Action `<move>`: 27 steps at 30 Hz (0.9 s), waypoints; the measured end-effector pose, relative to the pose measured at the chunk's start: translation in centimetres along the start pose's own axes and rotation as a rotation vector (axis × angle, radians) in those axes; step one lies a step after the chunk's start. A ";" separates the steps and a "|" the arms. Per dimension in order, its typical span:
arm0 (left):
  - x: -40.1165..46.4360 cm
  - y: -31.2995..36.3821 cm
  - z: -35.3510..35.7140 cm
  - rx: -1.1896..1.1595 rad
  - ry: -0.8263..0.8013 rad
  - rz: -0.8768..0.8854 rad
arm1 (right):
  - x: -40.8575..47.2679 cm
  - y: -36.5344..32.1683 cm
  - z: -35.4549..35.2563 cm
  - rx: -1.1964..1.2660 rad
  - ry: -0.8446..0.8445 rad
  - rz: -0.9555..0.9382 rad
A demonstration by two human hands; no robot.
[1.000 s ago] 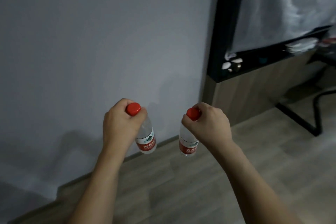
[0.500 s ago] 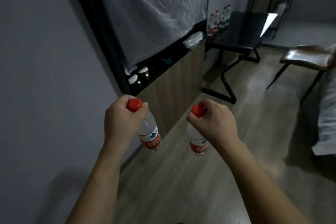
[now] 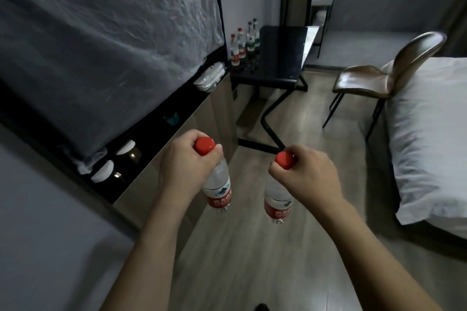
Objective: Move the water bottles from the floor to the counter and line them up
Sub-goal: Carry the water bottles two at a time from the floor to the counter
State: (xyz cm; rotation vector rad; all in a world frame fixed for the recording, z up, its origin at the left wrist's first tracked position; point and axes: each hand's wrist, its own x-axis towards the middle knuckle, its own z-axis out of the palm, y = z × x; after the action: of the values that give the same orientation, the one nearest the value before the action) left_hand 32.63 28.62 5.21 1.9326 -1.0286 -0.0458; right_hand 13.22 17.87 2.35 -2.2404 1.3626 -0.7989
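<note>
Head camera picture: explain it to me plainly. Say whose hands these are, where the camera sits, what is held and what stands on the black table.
No machine here: a person wears one wide-angle camera on the head, looking forward and down, so the two bare arms are their own. The left hand grips one water bottle by its red cap, and the right hand grips a second bottle the same way. Both hang above the wood floor. Ahead, several more bottles stand in a row on the black table. A chair and a bed are to the right.
</note>
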 end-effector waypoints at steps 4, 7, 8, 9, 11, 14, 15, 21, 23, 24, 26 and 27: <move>6.2 0.7 4.0 -0.021 -0.013 0.017 | 6.4 1.5 0.5 0.005 0.046 0.003; 10.5 1.3 7.4 -0.038 -0.046 0.014 | 11.3 3.1 0.6 0.020 0.072 0.027; 11.9 1.4 8.6 -0.041 -0.052 0.013 | 13.0 3.7 0.7 0.026 0.081 0.035; 13.3 1.6 9.8 -0.042 -0.051 0.009 | 14.7 4.3 1.0 0.027 0.087 0.039; 16.0 1.8 12.2 -0.045 -0.049 0.004 | 18.2 5.5 1.5 0.022 0.077 0.035; 19.9 2.3 15.8 -0.041 -0.048 0.001 | 23.3 7.5 2.1 0.013 0.027 0.008; 21.2 2.7 16.9 -0.038 -0.039 0.001 | 25.1 8.2 2.1 0.016 0.012 0.001; 30.1 5.2 22.9 0.012 -0.008 0.007 | 36.6 11.3 1.6 0.046 -0.028 -0.041; 33.0 5.8 24.8 0.020 0.007 0.035 | 40.3 12.3 1.7 0.061 -0.014 -0.048; 34.4 6.0 25.8 0.018 0.009 0.039 | 42.0 12.8 1.9 0.063 -0.006 -0.047; 37.1 6.2 27.8 0.004 0.007 0.031 | 45.5 14.0 2.4 0.060 0.010 -0.040; 38.6 6.2 29.0 -0.004 0.004 0.027 | 47.2 14.6 2.8 0.059 0.014 -0.034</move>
State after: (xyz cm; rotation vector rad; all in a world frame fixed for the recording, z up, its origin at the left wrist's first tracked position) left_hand 41.85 -19.14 6.67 1.9138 -1.0510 -0.0286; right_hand 22.42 -30.75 3.96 -2.2220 1.2939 -0.8568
